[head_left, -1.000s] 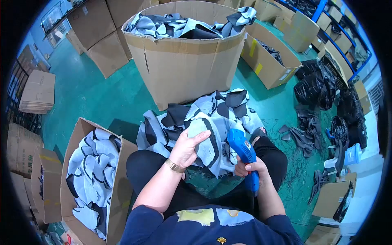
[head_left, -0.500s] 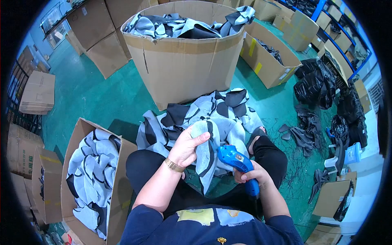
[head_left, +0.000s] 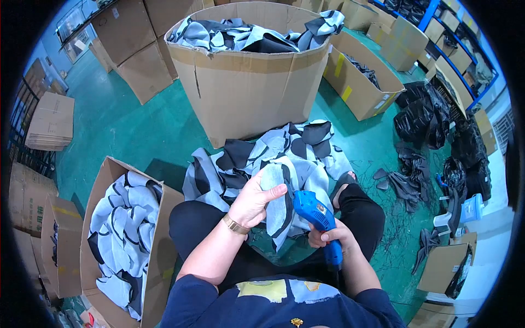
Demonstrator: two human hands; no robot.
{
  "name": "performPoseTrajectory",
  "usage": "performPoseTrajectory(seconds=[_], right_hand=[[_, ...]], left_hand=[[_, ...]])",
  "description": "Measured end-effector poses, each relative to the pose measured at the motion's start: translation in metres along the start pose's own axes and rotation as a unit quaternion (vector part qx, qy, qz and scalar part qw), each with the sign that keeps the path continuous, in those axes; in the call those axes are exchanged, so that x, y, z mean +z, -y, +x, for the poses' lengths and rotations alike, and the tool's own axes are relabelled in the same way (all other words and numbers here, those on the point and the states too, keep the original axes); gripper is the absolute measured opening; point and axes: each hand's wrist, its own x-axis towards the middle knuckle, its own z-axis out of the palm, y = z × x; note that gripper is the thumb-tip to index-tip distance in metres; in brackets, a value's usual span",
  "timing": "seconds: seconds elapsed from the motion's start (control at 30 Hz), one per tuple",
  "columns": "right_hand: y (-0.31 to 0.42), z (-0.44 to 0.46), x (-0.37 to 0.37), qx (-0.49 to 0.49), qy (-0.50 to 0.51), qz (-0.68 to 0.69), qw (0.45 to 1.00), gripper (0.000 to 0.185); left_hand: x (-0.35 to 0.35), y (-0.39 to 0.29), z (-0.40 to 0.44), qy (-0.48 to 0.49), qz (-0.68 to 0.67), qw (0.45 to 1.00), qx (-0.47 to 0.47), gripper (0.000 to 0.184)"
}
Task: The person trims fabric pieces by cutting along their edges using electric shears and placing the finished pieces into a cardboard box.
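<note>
While left hand (head_left: 254,202) pinches limp fabric (head_left: 277,212) — right hand (head_left: 336,235) holds curved tool (head_left: 316,211).

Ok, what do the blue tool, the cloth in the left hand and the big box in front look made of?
Blue tool: probably hard plastic, smooth, with bright highlights on its molded body.
Cloth: likely felt or fleece-like fabric, matte pale gray with dark edging; it hangs limp. Exact fiber unclear.
Big box: cardboard, dull brown, with creased walls and a ragged rim.
</note>
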Motion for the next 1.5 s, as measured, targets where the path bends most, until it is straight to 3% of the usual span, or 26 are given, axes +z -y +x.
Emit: performPoseTrajectory(seconds=[0.33, 0.43, 0.53, 0.7, 0.93, 1.5], right_hand=[[0.006, 0.007, 0.011, -0.044, -0.043, 0.088, 0.994, 0.044], [0.019, 0.006, 0.004, -0.092, -0.088, 0.016, 0.992, 0.045], [0.036, -0.002, 0.004, -0.105, -0.145, -0.135, 0.975, 0.044], [0.040, -0.018, 0.013, -0.088, -0.205, -0.289, 0.931, 0.047], [0.027, -0.023, 0.025, -0.084, -0.218, -0.435, 0.870, 0.049], [0.031, -0.018, 0.037, -0.108, -0.232, -0.470, 0.845, 0.052]], left_hand=[[0.003, 0.006, -0.003, 0.029, 0.026, 0.999, 0.011, 0.048], [0.006, 0.005, -0.001, -0.003, 0.007, 0.999, 0.045, 0.038], [0.000, 0.005, 0.004, -0.040, -0.063, 0.997, 0.014, 0.033], [-0.005, 0.009, 0.005, -0.084, -0.021, 0.995, 0.043, 0.018], [-0.004, 0.013, 0.005, -0.091, 0.057, 0.987, 0.123, 0.017], [-0.003, 0.013, -0.001, -0.091, 0.165, 0.969, 0.162, 0.024]])
